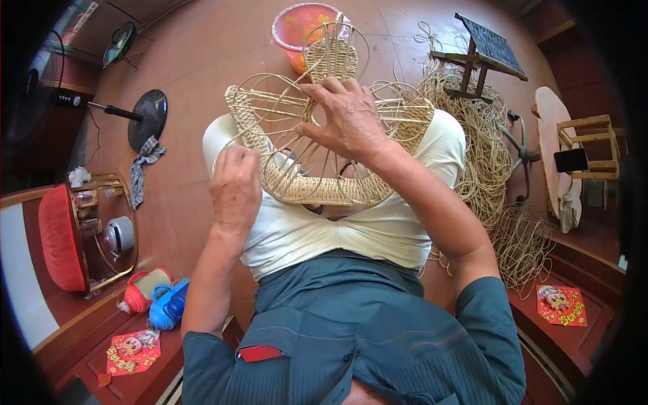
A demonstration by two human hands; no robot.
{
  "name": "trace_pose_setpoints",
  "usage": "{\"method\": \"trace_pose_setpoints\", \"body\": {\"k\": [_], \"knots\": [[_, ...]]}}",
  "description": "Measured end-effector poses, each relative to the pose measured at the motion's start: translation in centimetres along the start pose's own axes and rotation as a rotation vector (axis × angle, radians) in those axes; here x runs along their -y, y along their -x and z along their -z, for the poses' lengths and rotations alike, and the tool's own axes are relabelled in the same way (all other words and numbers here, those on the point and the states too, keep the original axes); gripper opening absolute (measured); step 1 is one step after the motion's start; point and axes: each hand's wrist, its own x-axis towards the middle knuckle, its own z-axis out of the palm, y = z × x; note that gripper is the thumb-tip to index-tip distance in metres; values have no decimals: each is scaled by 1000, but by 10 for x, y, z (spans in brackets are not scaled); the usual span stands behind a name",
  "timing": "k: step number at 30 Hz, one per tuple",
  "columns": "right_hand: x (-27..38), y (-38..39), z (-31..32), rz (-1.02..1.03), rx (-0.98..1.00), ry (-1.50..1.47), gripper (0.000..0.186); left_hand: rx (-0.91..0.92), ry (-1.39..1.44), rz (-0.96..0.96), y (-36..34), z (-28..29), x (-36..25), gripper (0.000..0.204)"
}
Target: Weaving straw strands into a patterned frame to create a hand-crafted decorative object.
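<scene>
Across my lap lies a woven straw-cord piece (pixel 331 192). Its broad curved band is tightly woven, and thin spokes run from it toward a small central ring. A smaller round woven part with looped strands (pixel 332 59) stands out at its far end. My right hand (pixel 347 118) is closed on the piece near the central ring, with thumb and forefinger on either side of it. By the band's left edge, my left hand (pixel 236 181) is closed with fingers curled round a strand of cord; its fingertips are partly hidden.
A red plastic basin (pixel 287 30) stands on the floor ahead. Heaped loose cord (pixel 476 158) spreads to my right, below a small wooden stand (pixel 476 61). At left are a black fan base (pixel 148 120), a grey cloth (pixel 140 177) and a blue bottle (pixel 167 304).
</scene>
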Motion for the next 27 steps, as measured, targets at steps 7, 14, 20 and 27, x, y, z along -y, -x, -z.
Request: {"method": "trace_pose_setpoints", "body": {"k": [7, 14, 20, 27], "knots": [[-1, 0, -2, 6, -38, -23, 71, 161, -75, -78, -5, -4, -9, 22], [-4, -2, -1, -7, 6, -1, 72, 164, 98, 59, -5, -8, -19, 23], [-4, -2, 2, -8, 25, -3, 72, 72, -26, 4, -5, -21, -22, 22], [-16, -2, -4, 23, 20, -29, 70, -91, -46, -201, -2, -14, -32, 22]]}}
